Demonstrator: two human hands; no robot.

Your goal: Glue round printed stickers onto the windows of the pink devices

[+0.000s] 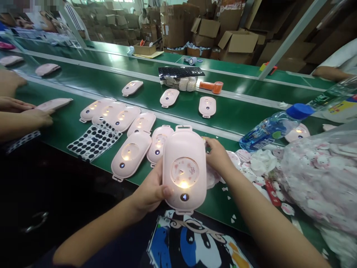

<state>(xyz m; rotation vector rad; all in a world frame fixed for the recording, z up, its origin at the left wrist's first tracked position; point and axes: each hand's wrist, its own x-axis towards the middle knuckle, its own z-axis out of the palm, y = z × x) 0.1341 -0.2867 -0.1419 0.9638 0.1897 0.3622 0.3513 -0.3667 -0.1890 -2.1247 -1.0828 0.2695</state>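
Observation:
My left hand (152,190) grips a pale pink oval plastic device (192,149), thumb on its front. A round patterned window glows near its lower edge, above a small lit display; strap loops stick out at both ends. At the device's right edge is my right hand (219,156), its fingers curled and partly hidden behind the device; what they hold, if anything, cannot be made out. More lit pink devices lie to the left, the nearest a pink device (131,154). Beside them is a sheet of black round stickers (95,141).
Three pink devices, one a pink unit (207,106), lie on the green belt (111,80). At right are a blue-capped bottle (273,128), loose round printed pieces (259,181) and a full plastic bag (320,178). A co-worker's hands (36,115) handle another device at left.

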